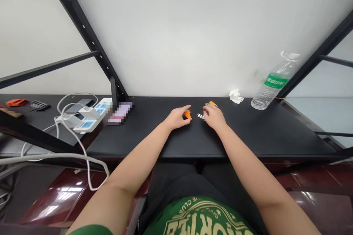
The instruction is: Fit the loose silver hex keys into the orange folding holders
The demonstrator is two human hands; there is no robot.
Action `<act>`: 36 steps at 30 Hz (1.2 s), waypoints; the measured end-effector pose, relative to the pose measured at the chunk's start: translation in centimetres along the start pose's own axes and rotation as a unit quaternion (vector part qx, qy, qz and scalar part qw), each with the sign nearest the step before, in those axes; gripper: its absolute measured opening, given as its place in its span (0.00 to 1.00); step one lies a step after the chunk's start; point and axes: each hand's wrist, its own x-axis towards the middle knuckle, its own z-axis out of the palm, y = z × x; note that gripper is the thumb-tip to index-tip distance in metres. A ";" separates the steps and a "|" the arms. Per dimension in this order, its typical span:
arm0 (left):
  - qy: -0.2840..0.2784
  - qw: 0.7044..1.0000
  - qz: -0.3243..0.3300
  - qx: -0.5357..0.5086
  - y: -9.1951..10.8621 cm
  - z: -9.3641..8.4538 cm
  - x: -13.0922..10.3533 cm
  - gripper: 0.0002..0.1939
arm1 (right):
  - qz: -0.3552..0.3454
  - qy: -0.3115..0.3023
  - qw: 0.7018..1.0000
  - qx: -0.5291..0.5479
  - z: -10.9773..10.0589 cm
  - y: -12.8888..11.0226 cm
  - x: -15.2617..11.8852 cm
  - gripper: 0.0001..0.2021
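Observation:
My left hand (178, 118) rests on the black tabletop, thumb and forefinger curved around a small orange piece (188, 114) with a dark part beside it. A short distance to the right, my right hand (213, 116) is bent down with its fingers drawn together. Several thin silver rods (200, 116) stick out leftward from beneath its fingertips; whether they are gripped or only touched is hidden. Just behind that hand lies another orange piece (212, 103) with slim metal bits at its left, partly covered by the fingers.
A crumpled white tissue (236, 96) and a clear bottle with a green label (274, 82) stand at the back right. On the left are a blurred phone-like object (120, 113), a white power strip (93, 115) with cables, and another orange piece (17, 102). Black metal posts (91, 40) frame the desk.

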 end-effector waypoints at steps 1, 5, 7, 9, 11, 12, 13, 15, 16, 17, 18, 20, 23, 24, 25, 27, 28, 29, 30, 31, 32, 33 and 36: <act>-0.020 1.000 -0.011 0.001 -0.2 -0.3 0.0 0.35 | 0.059 -0.010 0.998 0.013 -0.5 0.9 0.2 0.12; -0.063 0.997 -0.044 0.017 -0.6 -0.9 -0.1 0.32 | 0.167 -0.103 0.978 0.074 -1.9 3.2 0.5 0.06; -0.061 0.997 -0.048 0.020 -0.6 -1.0 0.0 0.31 | 0.178 -0.128 0.971 0.098 -2.2 3.1 0.5 0.06; -0.062 0.997 -0.051 0.012 -0.5 -1.0 0.1 0.32 | 0.178 -0.143 0.968 0.107 -2.3 2.7 0.4 0.05; -0.063 0.996 -0.056 0.005 -0.3 -1.0 0.0 0.32 | 0.175 -0.152 0.967 0.102 -2.3 2.3 0.3 0.05; -0.061 0.996 -0.059 0.004 -0.2 -1.0 0.0 0.32 | 0.173 -0.156 0.968 0.097 -2.2 2.2 0.2 0.05; -0.059 0.996 -0.060 0.004 -0.1 -1.1 0.0 0.32 | 0.171 -0.160 0.968 0.092 -2.2 2.2 0.2 0.05; -0.047 0.997 -0.059 0.006 0.0 -1.1 0.0 0.31 | 0.161 -0.166 0.969 0.083 -2.0 2.3 0.2 0.04; -0.042 0.997 -0.057 0.007 0.0 -1.2 0.0 0.31 | 0.155 -0.168 0.970 0.082 -2.0 2.4 0.2 0.04; -0.038 0.998 -0.055 0.008 0.0 -1.2 0.0 0.31 | 0.148 -0.169 0.971 0.079 -2.0 2.4 0.3 0.04; -0.036 0.998 -0.052 0.010 0.0 -1.1 0.0 0.31 | 0.143 -0.168 0.973 0.069 -2.0 2.5 0.3 0.05; -0.041 0.998 -0.051 0.013 -0.1 -1.0 0.0 0.31 | 0.149 -0.169 0.974 0.016 -2.2 2.6 0.5 0.06; -0.049 0.997 -0.046 0.022 -0.4 -0.6 0.1 0.33 | 0.200 -0.211 0.954 -0.068 -2.8 2.7 0.7 0.02; -0.050 0.998 -0.042 0.024 -0.5 -0.4 0.1 0.34 | 0.217 -0.224 0.948 -0.065 -3.0 2.8 0.7 0.03; -0.050 0.998 -0.038 0.026 -0.6 -0.3 0.1 0.35 | 0.227 -0.223 0.947 -0.044 -3.2 2.9 0.6 0.03; -0.048 0.998 -0.030 0.026 -0.6 -0.1 0.1 0.36 | 0.206 -0.181 0.961 0.031 -3.3 2.9 0.3 0.03; -0.047 0.998 -0.027 0.024 -0.5 -0.1 0.1 0.36 | 0.178 -0.149 0.970 0.074 -3.2 2.7 0.1 0.02; -0.045 0.998 -0.024 0.021 -0.4 -0.1 0.1 0.36 | 0.139 -0.123 0.976 0.113 -2.9 2.4 -0.1 0.01; -0.042 0.999 -0.022 0.015 -0.3 -0.2 0.1 0.35 | 0.097 -0.105 0.979 0.149 -2.7 2.0 -0.3 0.01; -0.039 0.999 -0.020 0.007 -0.1 -0.3 0.1 0.35 | 0.057 -0.100 0.977 0.178 -2.3 1.5 -0.4 0.02; -0.035 0.999 -0.017 -0.001 0.2 -0.3 0.0 0.36 | 0.016 -0.098 0.976 0.193 -1.9 0.9 -0.5 0.03; -0.030 0.999 -0.014 -0.010 0.4 -0.4 0.0 0.36 | -0.022 -0.090 0.976 0.199 -1.6 0.3 -0.5 0.04; -0.010 1.000 0.008 -0.026 1.1 -0.6 -0.1 0.37 | -0.084 -0.063 0.970 0.218 -0.9 -0.9 -0.5 0.07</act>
